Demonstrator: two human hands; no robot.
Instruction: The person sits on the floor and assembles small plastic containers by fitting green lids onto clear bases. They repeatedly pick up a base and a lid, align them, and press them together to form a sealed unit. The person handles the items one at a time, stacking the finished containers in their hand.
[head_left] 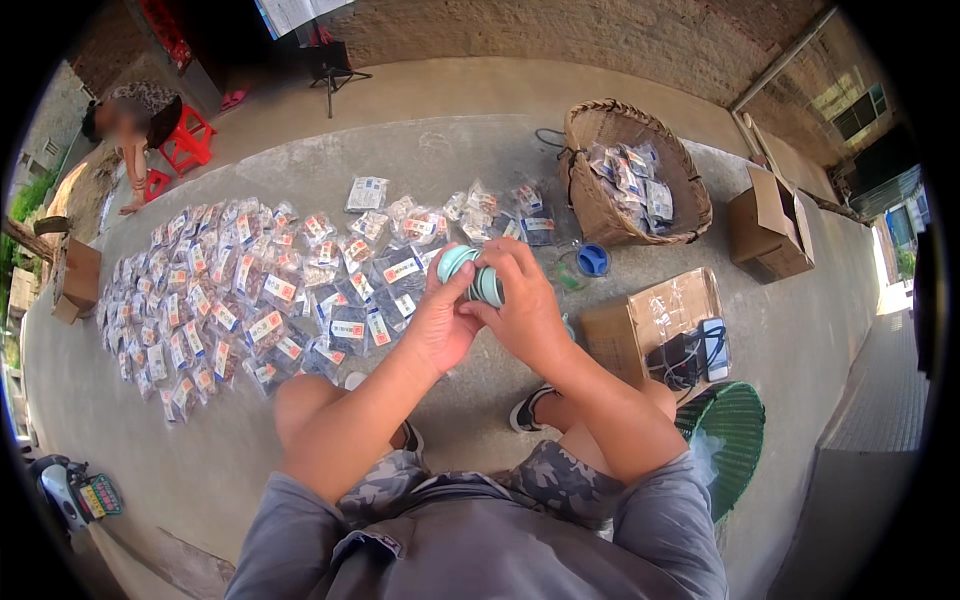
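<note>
Both my hands meet above the concrete floor, in front of my knees. My left hand point(447, 322) is closed round a pale green round lid-like piece point(456, 262). In my right hand point(522, 300) the fingers wrap a second pale green round piece point(489, 287) with a darker ridged side. The two pieces are side by side; whether they are joined I cannot tell. Beyond and to the left, many clear packets point(245, 270) with white and orange labels lie spread on the floor. Part of each piece is hidden by my fingers.
A wicker basket point(585, 200) of packets stands at the far right, with a blue round container point(593, 260) near it. Rightward are a taped carton point(665, 310), a phone point(715, 348), an open box point(770, 225) and a green basket point(735, 440). Another person point(145, 110) bends at far left.
</note>
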